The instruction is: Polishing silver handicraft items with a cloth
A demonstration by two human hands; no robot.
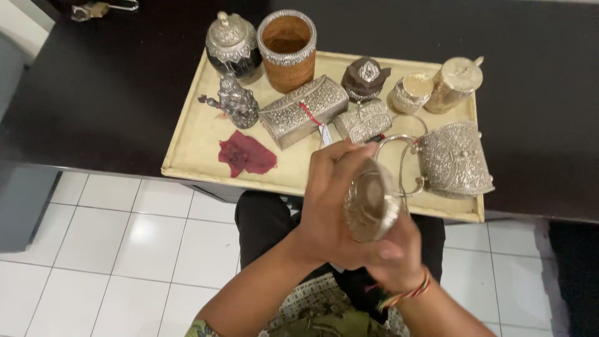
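Both hands hold a small round silver box (372,203) over the near edge of a cream tray (187,140). My left hand (327,196) wraps its left side with fingers curled over the top. My right hand (394,253), with a coloured thread bracelet at the wrist, supports it from beneath. The box is blurred by motion. On the tray behind it lie a rectangular embossed silver case (302,111), a smaller silver purse (364,121) and a large ornate silver bag with ring handles (454,159).
The tray sits on a dark table (100,93) and also carries a lidded silver jar (233,47), a woven cylinder with silver rim (287,50), a small silver figurine (236,102), a dark red cloth (246,154), and gold-toned pots (454,83). White floor tiles (125,249) lie below.
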